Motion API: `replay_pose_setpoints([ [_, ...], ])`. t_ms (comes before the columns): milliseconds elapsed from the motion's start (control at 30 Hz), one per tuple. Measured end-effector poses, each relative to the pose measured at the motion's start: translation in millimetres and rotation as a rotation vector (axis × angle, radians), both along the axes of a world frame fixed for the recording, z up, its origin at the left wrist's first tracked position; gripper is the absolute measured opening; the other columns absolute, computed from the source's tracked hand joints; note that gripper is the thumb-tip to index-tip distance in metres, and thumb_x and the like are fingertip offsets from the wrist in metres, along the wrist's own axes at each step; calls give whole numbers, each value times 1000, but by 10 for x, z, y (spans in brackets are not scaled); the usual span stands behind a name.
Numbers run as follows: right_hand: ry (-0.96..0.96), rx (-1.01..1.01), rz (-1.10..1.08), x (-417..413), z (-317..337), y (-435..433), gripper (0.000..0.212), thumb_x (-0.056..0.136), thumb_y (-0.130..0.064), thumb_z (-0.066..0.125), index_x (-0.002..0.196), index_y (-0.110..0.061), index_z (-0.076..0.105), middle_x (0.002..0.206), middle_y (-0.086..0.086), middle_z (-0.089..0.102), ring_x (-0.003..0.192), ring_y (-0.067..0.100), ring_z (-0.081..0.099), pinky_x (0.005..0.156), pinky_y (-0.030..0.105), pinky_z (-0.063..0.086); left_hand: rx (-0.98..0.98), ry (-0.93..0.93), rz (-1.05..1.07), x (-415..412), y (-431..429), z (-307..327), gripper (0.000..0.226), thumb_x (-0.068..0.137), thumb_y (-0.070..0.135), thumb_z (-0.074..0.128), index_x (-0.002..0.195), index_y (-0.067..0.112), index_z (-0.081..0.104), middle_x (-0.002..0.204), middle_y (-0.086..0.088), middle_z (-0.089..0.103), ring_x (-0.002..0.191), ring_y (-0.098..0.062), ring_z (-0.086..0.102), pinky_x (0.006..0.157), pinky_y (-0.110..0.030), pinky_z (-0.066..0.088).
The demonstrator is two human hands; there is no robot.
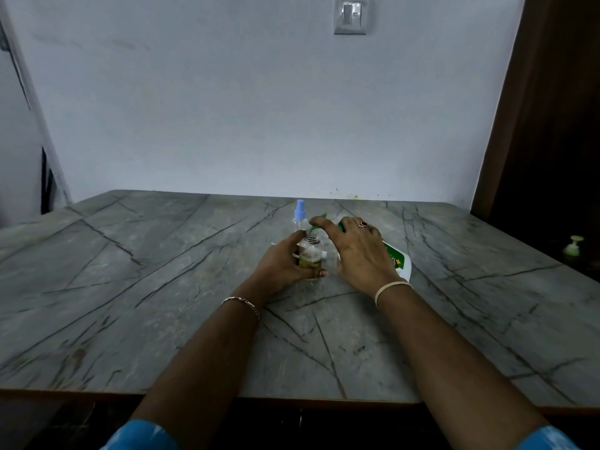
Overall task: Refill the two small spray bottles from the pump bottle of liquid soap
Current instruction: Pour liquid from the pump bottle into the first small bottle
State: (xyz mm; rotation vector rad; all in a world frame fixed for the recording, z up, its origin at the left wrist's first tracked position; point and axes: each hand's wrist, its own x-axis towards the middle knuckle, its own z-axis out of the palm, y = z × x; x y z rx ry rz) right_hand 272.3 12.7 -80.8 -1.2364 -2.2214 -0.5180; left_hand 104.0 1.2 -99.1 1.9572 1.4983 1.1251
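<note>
Behind open bottle (310, 251), blue-capped bottle (299, 216); green cap (573, 246) far right.

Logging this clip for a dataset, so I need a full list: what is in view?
open spray bottle: one, clear with a little yellowish liquid, table centre
pump bottle: one, white and green, tilted, spout at the open spray bottle's mouth
capped spray bottle: one, clear with blue sprayer, just behind it
pump-like piece: one, pale green, far right
table: one, grey veined, underneath
wall switch: one, white, wall above
left hand: one, grips the open spray bottle
right hand: one, holds the pump bottle
</note>
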Motion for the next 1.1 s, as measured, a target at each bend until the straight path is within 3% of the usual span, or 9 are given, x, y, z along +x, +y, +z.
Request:
replay_pose_setpoints([
  [200, 7, -12, -12, -29, 2, 7, 77, 78, -21, 70, 140, -36, 26, 114, 6, 53, 112, 28, 51, 94, 43, 40, -7, -6, -10, 12, -15, 12, 86, 63, 28, 87, 137, 25, 42, 109, 9, 60, 102, -15, 64, 96, -37, 51],
  [367, -9, -8, 9, 30, 5, -2, 80, 84, -13, 59, 147, -41, 18, 111, 8, 52, 111, 28, 50, 94, 43, 40, -18, -12, 8, 21, -34, 29, 92, 64, 26, 87, 142, 19, 37, 112, 8, 58, 102, -15, 63, 96, -33, 50],
  [467, -21, -12, 17, 41, 10, -15, 88, 82, -13, 62, 147, -44, 13, 109, 8, 52, 109, 27, 49, 92, 43, 40, -27, -10, 13, 28, -43, 38, 92, 64, 26, 87, 142, 20, 37, 113, 8, 59, 99, -12, 61, 94, -28, 49],
  [600, 12, -36, 7, 7, 31, -18, 78, 80, -13, 64, 141, -38, 24, 111, 6, 53, 112, 27, 50, 94, 42, 41, -32, -13, 16, 12, -14, 16, 95, 62, 28, 88, 142, 21, 37, 112, 7, 61, 103, -14, 63, 98, -34, 49],
  [700, 54, -40, 24, -37, 45, -28, 71, 78, -14, 64, 138, -34, 32, 112, 6, 54, 112, 28, 50, 95, 43, 41, -39, 4, 26, 5, -7, 20, 96, 63, 29, 87, 144, 22, 35, 108, 8, 58, 102, -13, 62, 97, -30, 48],
  [967, 8, -34, 25, 32, 32, -47, 76, 83, -14, 59, 145, -39, 23, 112, 7, 53, 113, 27, 49, 95, 43, 39, -35, 4, 26, 5, -15, 20, 97, 64, 30, 87, 145, 20, 33, 117, 4, 60, 103, -13, 62, 97, -27, 47],
  [1100, 29, -23, 36, 21, 32, -41, 76, 80, -9, 59, 143, -37, 28, 106, 8, 54, 107, 28, 51, 91, 44, 42, -24, 7, 12, 1, -22, 23, 95, 64, 29, 87, 143, 21, 35, 118, 2, 63, 99, -11, 63, 94, -25, 48],
])
